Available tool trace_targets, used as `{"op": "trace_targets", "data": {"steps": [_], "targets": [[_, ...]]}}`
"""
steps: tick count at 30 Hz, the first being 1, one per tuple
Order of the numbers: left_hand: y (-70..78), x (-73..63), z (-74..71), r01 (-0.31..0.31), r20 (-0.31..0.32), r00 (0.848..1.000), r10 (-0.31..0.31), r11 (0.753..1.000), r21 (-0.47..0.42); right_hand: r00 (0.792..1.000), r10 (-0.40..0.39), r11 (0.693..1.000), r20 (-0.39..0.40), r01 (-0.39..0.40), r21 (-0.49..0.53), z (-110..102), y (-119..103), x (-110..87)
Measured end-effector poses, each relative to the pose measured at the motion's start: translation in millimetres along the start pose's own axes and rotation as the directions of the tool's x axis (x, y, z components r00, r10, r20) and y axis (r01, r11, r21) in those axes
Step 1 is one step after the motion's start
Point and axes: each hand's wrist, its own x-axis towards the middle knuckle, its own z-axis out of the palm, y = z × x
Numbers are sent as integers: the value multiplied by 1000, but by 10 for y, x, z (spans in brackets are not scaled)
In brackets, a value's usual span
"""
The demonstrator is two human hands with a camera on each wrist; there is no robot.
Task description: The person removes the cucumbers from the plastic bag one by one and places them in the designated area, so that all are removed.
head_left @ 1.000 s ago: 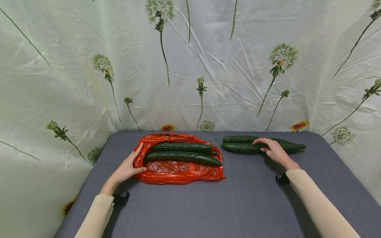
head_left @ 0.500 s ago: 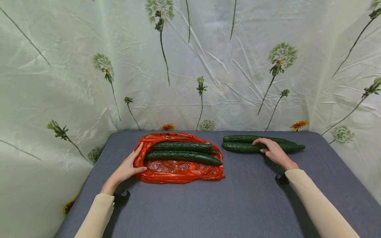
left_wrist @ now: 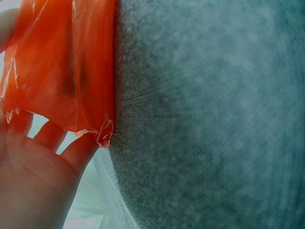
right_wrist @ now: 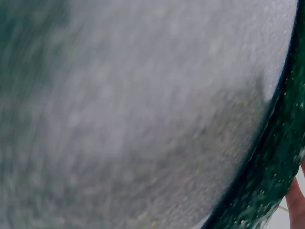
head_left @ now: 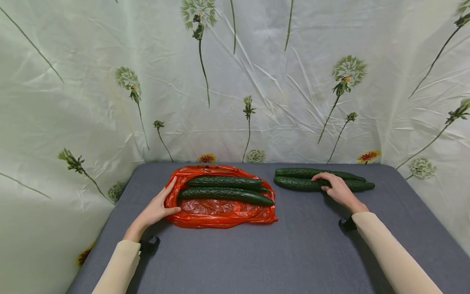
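Note:
A red plastic bag [head_left: 213, 220] lies open-sided at the left of the table, with dark green cucumbers [head_left: 225, 193] lengthwise in it. My left hand [head_left: 156, 208] grips the bag's left end, thumb at the front and fingers spread toward the back. In the left wrist view, fingers [left_wrist: 78, 152] reach behind the red film. Farther right, two long cucumbers lie side by side. Over the nearer cucumber [head_left: 297, 183] my right hand [head_left: 339, 190] is bent, gripping it near its middle. The far cucumber [head_left: 299, 172] lies right behind. Bumpy cucumber skin [right_wrist: 281, 157] fills the right wrist view's lower right edge.
Grey cloth covers the table [head_left: 257, 261]. A white curtain [head_left: 301, 114] printed with dandelions hangs close behind its back edge and along both sides. A strip of table separates the bag from the two cucumbers at right.
The nearer cucumber on the right has turned slightly, its right tip now a little closer to me and farther left, with my right hand on it. My left hand and the bag have stayed put.

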Motion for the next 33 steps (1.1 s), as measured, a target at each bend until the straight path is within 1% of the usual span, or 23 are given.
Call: {"op": "trace_targets", "data": {"steps": [7,14,17,25,33], "targets": [[-3,5,7,-4,-4,1000,4,1000,-4,999,-1,1000,-49,2,14,36,-57,23],[-12,9,14,-11,-8,1000,11,1000,1,998,32,998,-61,-29,58,64,-127,36],[-13,10,14,-12,-9,1000,12,1000,2,997,34,997,-70,-29,69,74,-164,46],[-3,10,5,-8,-10,1000,8,1000,2,996,-5,994,-88,15,112,135,-319,126],[9,20,2,-13,-23,1000,13,1000,6,991,-83,991,-102,92,93,251,-518,219]]}}
